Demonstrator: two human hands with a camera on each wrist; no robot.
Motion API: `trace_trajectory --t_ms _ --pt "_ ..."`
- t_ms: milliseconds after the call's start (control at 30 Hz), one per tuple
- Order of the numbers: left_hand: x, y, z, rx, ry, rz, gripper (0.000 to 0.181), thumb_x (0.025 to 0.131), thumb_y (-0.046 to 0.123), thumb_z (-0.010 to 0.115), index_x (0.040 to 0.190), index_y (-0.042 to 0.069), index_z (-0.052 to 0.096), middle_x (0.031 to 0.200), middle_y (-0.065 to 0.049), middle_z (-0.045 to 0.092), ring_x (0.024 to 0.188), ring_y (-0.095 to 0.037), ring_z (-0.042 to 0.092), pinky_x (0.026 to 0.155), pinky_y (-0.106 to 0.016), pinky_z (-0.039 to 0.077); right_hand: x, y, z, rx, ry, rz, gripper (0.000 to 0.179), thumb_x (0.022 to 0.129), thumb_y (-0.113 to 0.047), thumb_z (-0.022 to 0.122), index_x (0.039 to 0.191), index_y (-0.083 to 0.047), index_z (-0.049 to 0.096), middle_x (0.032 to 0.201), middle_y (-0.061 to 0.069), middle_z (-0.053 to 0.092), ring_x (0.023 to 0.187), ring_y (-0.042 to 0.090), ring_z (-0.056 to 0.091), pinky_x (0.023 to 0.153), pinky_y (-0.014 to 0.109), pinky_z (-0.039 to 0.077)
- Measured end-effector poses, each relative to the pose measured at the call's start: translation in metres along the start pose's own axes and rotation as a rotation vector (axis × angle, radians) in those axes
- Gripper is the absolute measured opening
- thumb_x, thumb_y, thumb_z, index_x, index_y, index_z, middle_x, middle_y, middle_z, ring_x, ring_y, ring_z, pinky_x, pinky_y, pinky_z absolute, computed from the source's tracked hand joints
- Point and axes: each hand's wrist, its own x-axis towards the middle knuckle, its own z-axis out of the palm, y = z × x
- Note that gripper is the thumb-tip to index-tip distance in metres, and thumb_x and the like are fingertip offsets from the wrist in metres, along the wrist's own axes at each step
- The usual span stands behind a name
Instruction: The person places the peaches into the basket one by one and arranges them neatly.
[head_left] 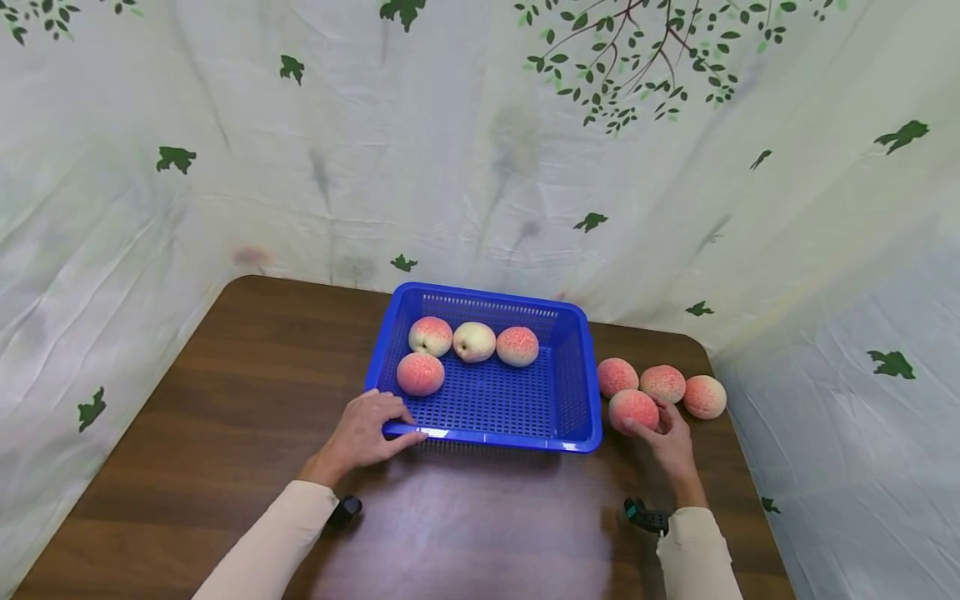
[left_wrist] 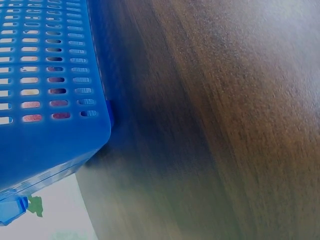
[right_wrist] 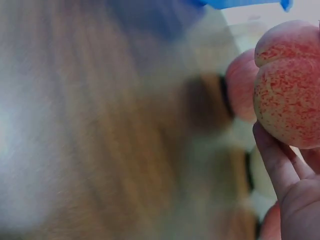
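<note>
My left hand (head_left: pixel 367 432) grips the near-left corner of a blue plastic basket (head_left: pixel 495 439), fingers over the rim and thumb along the front edge. Four-sided and slotted, the basket (left_wrist: pixel 45 145) fills the left of the left wrist view, where that hand does not show. Inside it lie several peaches, among them a pale one (head_left: pixel 474 342) and a pink one (head_left: pixel 421 374). My right hand (head_left: pixel 672 442) holds a red-speckled peach (head_left: pixel 632 412) between thumb and fingers, right of the basket. The right wrist view shows this peach (right_wrist: pixel 287 95) close up, with fingers (right_wrist: pixel 274 159) against its underside.
Three other peaches lie beyond the right hand: one by the basket wall (head_left: pixel 617 378), a middle peach (head_left: pixel 663 383) and an outer peach (head_left: pixel 705 397) near the table's right edge. The brown wooden table (head_left: pixel 187 450) meets a leaf-printed white cloth (head_left: pixel 450 167) behind.
</note>
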Motion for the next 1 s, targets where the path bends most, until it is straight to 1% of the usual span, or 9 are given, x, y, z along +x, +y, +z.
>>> trace_trajectory --t_ms 233,367,433,533,633,767,833,933,1000 --pt "-0.001 0.000 0.000 0.006 0.010 0.007 0.024 0.067 0.037 0.083 0.070 0.019 0.067 0.069 0.010 0.063 0.065 -0.008 0.054 0.061 -0.025 0.039 -0.005 -0.024 -0.003 0.053 0.064 0.008 0.063 0.091 -0.021 0.068 0.144 -0.011 0.037 0.134 0.007 0.045 0.106 0.006 0.047 0.082 0.009 0.041" --pt "-0.002 0.000 0.001 0.006 0.015 0.008 0.023 0.067 0.036 0.083 0.070 0.020 0.067 0.069 0.010 0.063 0.065 -0.008 0.054 0.061 -0.026 0.039 -0.005 -0.035 -0.003 0.090 0.077 -0.005 0.065 0.089 -0.021 0.070 0.144 -0.012 0.038 0.127 -0.002 0.049 0.107 0.006 0.049 0.082 0.011 0.043" --pt "-0.002 -0.001 0.001 0.006 0.017 0.008 0.023 0.066 0.036 0.083 0.070 0.019 0.067 0.069 0.010 0.062 0.065 -0.008 0.055 0.061 -0.026 0.039 -0.005 -0.042 -0.003 0.101 0.077 -0.015 0.065 0.088 -0.023 0.072 0.143 -0.013 0.040 0.124 -0.004 0.051 0.107 0.008 0.049 0.083 0.013 0.043" --pt "-0.002 0.000 0.001 0.009 0.016 0.008 0.024 0.066 0.035 0.083 0.070 0.019 0.066 0.069 0.010 0.062 0.065 -0.008 0.054 0.060 -0.026 0.039 -0.006 -0.053 -0.002 0.094 0.078 -0.026 0.063 0.087 -0.026 0.073 0.141 -0.015 0.042 0.126 0.000 0.051 0.107 0.011 0.049 0.084 0.016 0.043" --pt "-0.001 -0.001 0.001 0.017 0.015 0.012 0.025 0.066 0.035 0.084 0.070 0.019 0.066 0.069 0.009 0.062 0.065 -0.008 0.054 0.061 -0.026 0.039 -0.008 -0.066 0.000 0.067 0.074 -0.023 0.064 0.087 -0.029 0.072 0.141 -0.018 0.041 0.135 0.005 0.047 0.109 0.014 0.047 0.086 0.020 0.042" --pt "-0.001 -0.001 0.003 0.023 0.027 0.029 0.025 0.066 0.035 0.084 0.071 0.018 0.065 0.069 0.009 0.062 0.065 -0.009 0.055 0.060 -0.026 0.039 -0.011 -0.084 0.008 0.044 0.063 -0.045 0.066 0.087 -0.028 0.072 0.143 -0.015 0.038 0.144 0.008 0.040 0.116 0.016 0.045 0.091 0.023 0.041" --pt "-0.002 -0.002 0.004 0.022 0.037 0.043 0.026 0.066 0.035 0.084 0.071 0.018 0.065 0.069 0.008 0.062 0.064 -0.009 0.054 0.060 -0.026 0.039 -0.011 -0.090 0.014 0.047 0.045 -0.072 0.065 0.088 -0.026 0.071 0.143 -0.012 0.039 0.144 0.010 0.041 0.117 0.017 0.045 0.092 0.024 0.041" --pt "-0.004 -0.003 0.005 0.020 0.057 0.073 0.027 0.072 0.040 0.080 0.072 0.017 0.065 0.069 0.007 0.061 0.063 -0.009 0.053 0.059 -0.026 0.037 -0.010 -0.096 0.023 0.055 0.014 -0.101 0.063 0.088 -0.024 0.072 0.141 -0.011 0.041 0.141 0.011 0.043 0.114 0.015 0.048 0.089 0.020 0.042" --pt "-0.005 -0.004 0.006 0.015 0.078 0.101 0.031 0.080 0.046 0.073 0.073 0.016 0.065 0.069 0.007 0.061 0.063 -0.010 0.053 0.059 -0.027 0.037 -0.009 -0.098 0.030 0.075 -0.012 -0.115 0.062 0.087 -0.023 0.072 0.140 -0.012 0.042 0.138 0.012 0.048 0.111 0.013 0.050 0.087 0.018 0.044"
